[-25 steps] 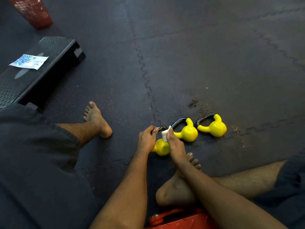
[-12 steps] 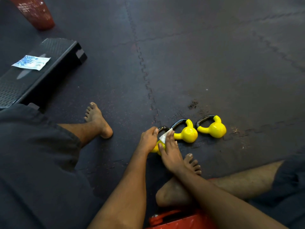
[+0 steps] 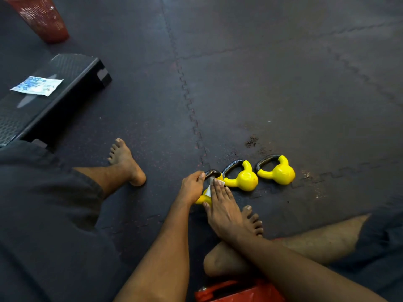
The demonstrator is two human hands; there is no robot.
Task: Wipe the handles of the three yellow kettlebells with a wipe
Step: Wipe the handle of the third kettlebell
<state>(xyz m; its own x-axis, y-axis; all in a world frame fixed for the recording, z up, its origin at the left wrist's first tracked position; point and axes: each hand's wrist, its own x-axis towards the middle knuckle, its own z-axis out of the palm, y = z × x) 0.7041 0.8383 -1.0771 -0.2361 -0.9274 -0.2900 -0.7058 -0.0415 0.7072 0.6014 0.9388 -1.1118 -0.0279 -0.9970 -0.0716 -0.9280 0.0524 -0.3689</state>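
Note:
Three small yellow kettlebells with dark handles lie in a row on the dark floor mat. My left hand (image 3: 192, 188) grips the handle of the left kettlebell (image 3: 204, 198), which is mostly hidden by both hands. My right hand (image 3: 224, 205) lies flat over it with straight fingers, pressing a white wipe (image 3: 214, 184) against the handle side. The middle kettlebell (image 3: 245, 178) and the right kettlebell (image 3: 280, 173) lie untouched on their sides to the right.
A black step platform (image 3: 65, 92) at the left carries a blue and white wipe packet (image 3: 37, 85). A red mesh bin (image 3: 41, 18) stands at the top left. My bare feet (image 3: 128, 164) and legs flank the kettlebells. A red object (image 3: 235, 292) sits at the bottom edge.
My right hand has flattened and slid down along the left kettlebell with the wipe under its fingers. My left hand keeps its hold on the handle.

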